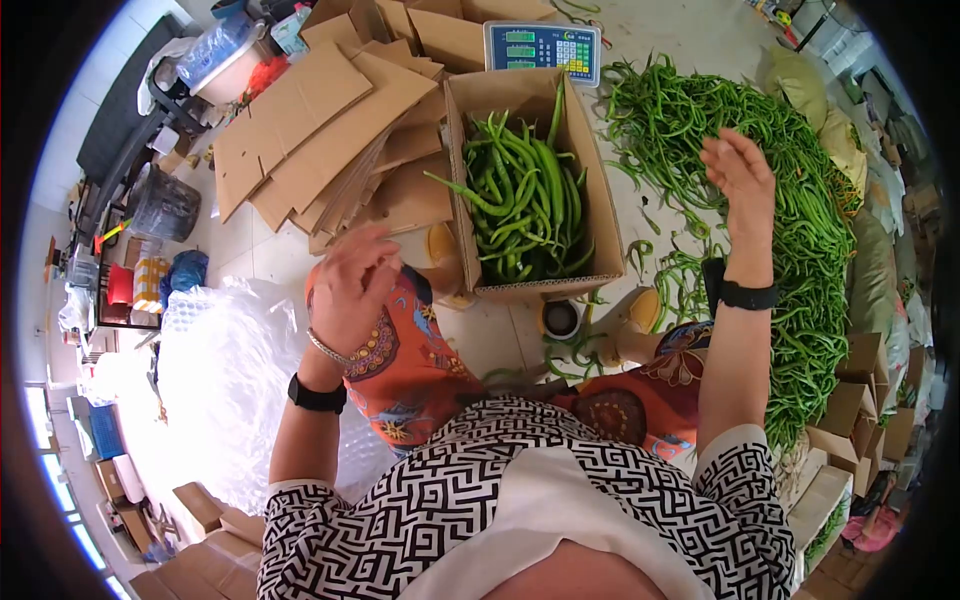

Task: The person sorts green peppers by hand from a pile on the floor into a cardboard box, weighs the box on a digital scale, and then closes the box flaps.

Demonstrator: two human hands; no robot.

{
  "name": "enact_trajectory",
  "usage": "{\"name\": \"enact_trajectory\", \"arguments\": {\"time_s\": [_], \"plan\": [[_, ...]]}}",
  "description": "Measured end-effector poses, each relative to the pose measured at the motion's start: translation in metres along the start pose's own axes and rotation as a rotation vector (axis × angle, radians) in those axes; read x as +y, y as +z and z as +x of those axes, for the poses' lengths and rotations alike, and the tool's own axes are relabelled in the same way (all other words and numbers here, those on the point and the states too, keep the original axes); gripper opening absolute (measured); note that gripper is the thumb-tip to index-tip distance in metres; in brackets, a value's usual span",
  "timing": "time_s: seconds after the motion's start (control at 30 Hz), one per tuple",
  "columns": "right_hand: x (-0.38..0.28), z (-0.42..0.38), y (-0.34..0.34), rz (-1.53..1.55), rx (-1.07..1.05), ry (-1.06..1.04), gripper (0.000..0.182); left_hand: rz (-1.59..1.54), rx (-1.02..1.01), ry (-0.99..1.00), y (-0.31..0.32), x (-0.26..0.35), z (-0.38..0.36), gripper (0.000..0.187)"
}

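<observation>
A cardboard box (603, 215) stands in front of me, with long green chili peppers (525, 195) filling much of it. A large heap of the same green chili peppers (800, 280) spreads over the floor to the right. My right hand (738, 175) hovers above the heap's near-left part, fingers loosely bent and nothing visible in them. Over my left knee is my left hand (358, 280), to the left of the box; its fingers are half curled and slightly blurred, and no held thing shows.
Behind the box, a digital scale display (542, 50) shows lit readings. Flattened cardboard (300, 110) is stacked at the left. Clear plastic wrap (235, 390) lies beside my left leg. A roll of tape (560, 319) and stray peppers are on the floor between my feet.
</observation>
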State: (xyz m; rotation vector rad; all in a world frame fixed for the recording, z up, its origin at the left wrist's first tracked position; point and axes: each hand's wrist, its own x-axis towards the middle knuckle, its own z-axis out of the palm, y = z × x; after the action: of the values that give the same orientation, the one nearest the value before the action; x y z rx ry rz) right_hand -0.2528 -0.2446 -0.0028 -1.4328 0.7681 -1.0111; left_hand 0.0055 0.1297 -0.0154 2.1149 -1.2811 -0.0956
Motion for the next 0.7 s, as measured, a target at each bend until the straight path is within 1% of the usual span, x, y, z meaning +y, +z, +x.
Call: {"name": "enact_trajectory", "arguments": {"time_s": [0.03,0.07,0.13,0.2,0.27,0.33,0.4,0.43,0.5,0.53,0.6,0.63,0.67,0.7], "plan": [[0.005,-0.001,-0.003,0.002,0.028,0.048,0.026,-0.066,-0.062,-0.028,0.001,0.008,0.007,0.022],[0.006,-0.001,-0.002,0.016,0.033,0.047,0.026,-0.053,-0.064,-0.021,0.005,0.016,0.015,0.022],[0.003,-0.001,-0.001,0.0,-0.044,0.078,0.025,-0.081,-0.177,0.126,0.019,0.034,0.038,0.027],[-0.002,-0.001,0.0,-0.019,-0.084,0.053,0.024,0.07,-0.189,0.261,0.052,0.043,0.058,0.035],[-0.005,-0.003,0.0,-0.116,-0.101,0.049,0.024,0.076,-0.32,0.23,0.089,0.042,0.08,0.045],[-0.001,0.001,-0.005,-0.081,-0.113,0.059,0.025,0.348,-0.445,0.185,0.122,0.042,0.101,0.054],[-0.002,0.002,-0.01,-0.023,-0.075,0.065,0.024,0.323,-0.798,-0.024,0.155,0.038,0.12,0.07],[-0.004,0.002,-0.012,-0.014,-0.075,0.073,0.024,0.329,-0.798,-0.033,0.161,0.044,0.118,0.07],[-0.007,0.001,-0.015,-0.015,-0.085,0.076,0.024,0.266,-0.978,-0.162,0.167,0.051,0.113,0.085],[-0.009,0.0,-0.017,-0.023,-0.086,0.074,0.024,0.277,-0.98,-0.169,0.166,0.048,0.113,0.085],[-0.012,-0.002,-0.021,-0.011,-0.096,0.075,0.025,0.178,-1.04,0.056,0.16,0.041,0.114,0.092],[-0.014,-0.004,-0.023,-0.018,-0.102,0.082,0.025,0.051,-1.104,-0.023,0.153,0.035,0.124,0.09],[-0.015,-0.005,-0.026,-0.026,-0.106,0.087,0.025,0.062,-1.109,-0.022,0.146,0.029,0.134,0.09],[-0.015,-0.006,-0.028,-0.014,-0.104,0.082,0.025,0.162,-1.118,0.052,0.14,0.024,0.146,0.08]]}}
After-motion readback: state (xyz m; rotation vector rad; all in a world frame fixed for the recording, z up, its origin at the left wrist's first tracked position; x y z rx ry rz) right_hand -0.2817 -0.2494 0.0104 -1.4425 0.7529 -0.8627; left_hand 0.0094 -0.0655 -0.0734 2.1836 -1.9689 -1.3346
